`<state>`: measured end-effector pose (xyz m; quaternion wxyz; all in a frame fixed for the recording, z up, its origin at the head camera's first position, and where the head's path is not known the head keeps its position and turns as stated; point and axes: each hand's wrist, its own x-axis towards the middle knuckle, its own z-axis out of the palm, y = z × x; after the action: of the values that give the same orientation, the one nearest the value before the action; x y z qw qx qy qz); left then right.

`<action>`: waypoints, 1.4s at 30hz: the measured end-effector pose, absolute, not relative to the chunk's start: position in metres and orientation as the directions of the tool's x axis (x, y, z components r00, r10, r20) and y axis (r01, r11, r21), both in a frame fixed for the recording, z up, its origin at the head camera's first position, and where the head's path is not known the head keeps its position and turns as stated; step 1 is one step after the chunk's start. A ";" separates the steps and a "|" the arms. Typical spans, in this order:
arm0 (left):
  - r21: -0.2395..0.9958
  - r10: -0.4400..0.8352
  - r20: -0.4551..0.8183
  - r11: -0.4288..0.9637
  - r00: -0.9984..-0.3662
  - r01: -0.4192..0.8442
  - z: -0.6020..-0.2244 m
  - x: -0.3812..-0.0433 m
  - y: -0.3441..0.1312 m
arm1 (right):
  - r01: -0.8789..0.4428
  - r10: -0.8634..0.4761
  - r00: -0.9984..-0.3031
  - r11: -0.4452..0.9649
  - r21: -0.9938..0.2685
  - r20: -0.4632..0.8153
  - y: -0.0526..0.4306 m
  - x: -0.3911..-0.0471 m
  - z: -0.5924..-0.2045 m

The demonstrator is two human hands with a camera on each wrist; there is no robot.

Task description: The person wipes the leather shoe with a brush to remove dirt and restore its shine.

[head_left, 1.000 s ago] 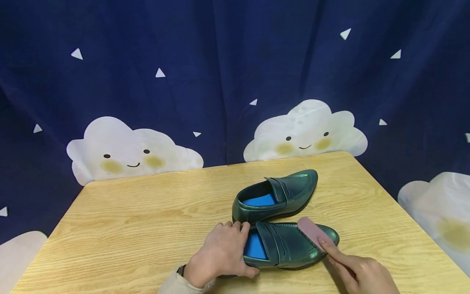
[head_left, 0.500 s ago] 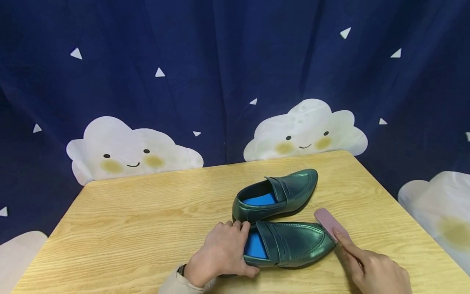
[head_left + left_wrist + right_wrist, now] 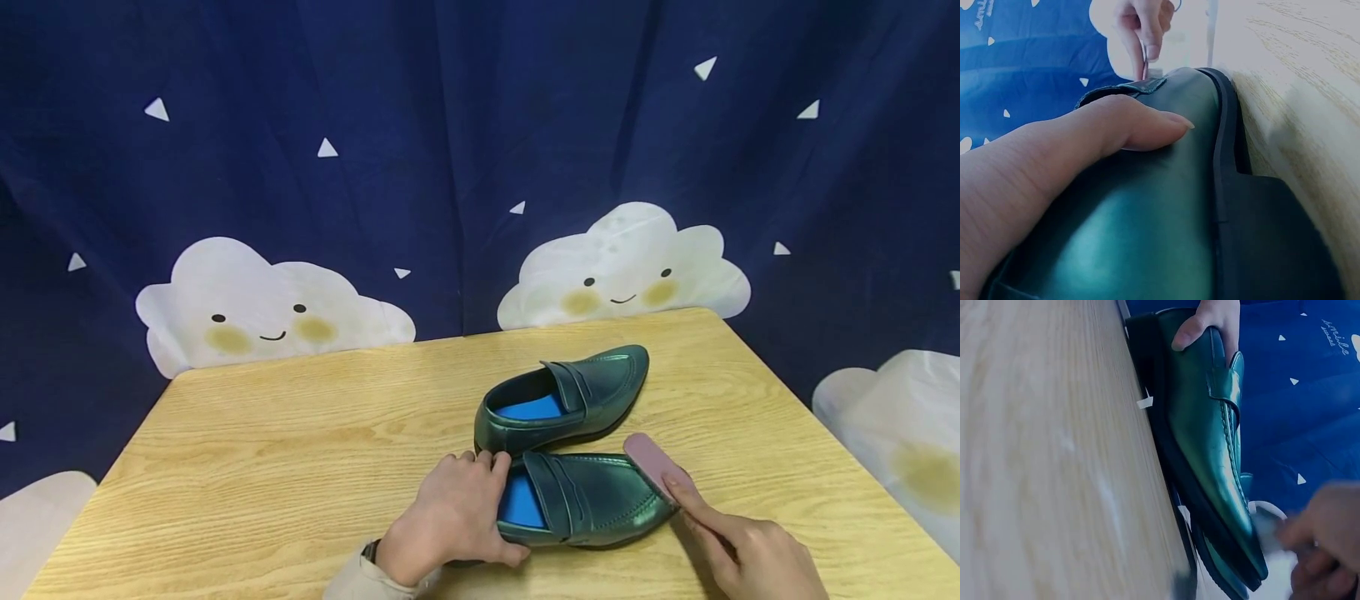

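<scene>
My left hand (image 3: 453,512) grips the near dark green loafer (image 3: 622,500) around its heel and opening. In the left wrist view, the thumb (image 3: 1141,125) presses along the shoe's side. My right hand (image 3: 750,546) pinches a slim pink brush (image 3: 651,462) with a rounded end, its index finger along the top. The brush lies across the toe of the near loafer; its underside is hidden, and it is blurred in the right wrist view. Behind stands the matching loafer (image 3: 600,392), its toe angled to the back right. Blue insoles show in both shoes.
Both loafers stand on a light wooden table (image 3: 300,450), close together at their heels. A dark blue curtain (image 3: 450,167) with white clouds and triangles hangs directly behind the table's back edge and around its sides.
The pink brush in my right hand slid from the loafer's upper right to its toe tip, then back a little to the left. My left hand and both shoes stayed in place.
</scene>
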<state>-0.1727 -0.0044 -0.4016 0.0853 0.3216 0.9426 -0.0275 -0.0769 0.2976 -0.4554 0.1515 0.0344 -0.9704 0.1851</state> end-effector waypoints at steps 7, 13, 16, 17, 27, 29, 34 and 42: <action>0.000 0.595 -0.187 0.796 -0.782 0.606 -0.402 -0.173 -0.004 | -0.167 -0.056 -0.952 0.918 -0.359 0.300 0.295 -0.077 -0.456; -0.002 0.593 -0.185 0.797 -0.784 0.604 -0.402 -0.173 -0.005 | 0.011 0.091 -0.947 0.968 -0.252 0.308 0.297 -0.077 -0.451; -0.001 0.593 -0.185 0.797 -0.783 0.604 -0.402 -0.173 -0.005 | -0.022 0.053 -0.958 0.966 -0.258 0.281 0.293 -0.080 -0.450; 0.000 0.592 -0.186 0.798 -0.784 0.603 -0.401 -0.173 -0.006 | -0.042 0.031 -0.965 0.962 -0.271 0.261 0.292 -0.080 -0.450; -0.023 0.603 -0.161 0.789 -0.781 0.614 -0.403 -0.171 -0.005 | -0.004 0.040 -0.979 0.976 -0.216 0.200 0.285 -0.078 -0.444; -0.030 0.605 -0.155 0.788 -0.781 0.616 -0.404 -0.171 -0.005 | 0.025 0.063 -0.974 0.984 -0.174 0.216 0.285 -0.079 -0.441; -0.049 0.608 -0.146 0.783 -0.780 0.620 -0.405 -0.171 -0.005 | -0.015 0.021 -0.978 0.985 -0.170 0.207 0.278 -0.086 -0.439; -0.046 0.611 -0.141 0.782 -0.779 0.622 -0.404 -0.171 -0.006 | -0.126 -0.075 -0.985 0.929 -0.348 0.156 0.257 -0.097 -0.438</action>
<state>-0.1710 -0.0056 -0.4044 0.0594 0.3272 0.9420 -0.0452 -0.0975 0.2574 -0.4377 0.0699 0.0513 -0.9796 0.1811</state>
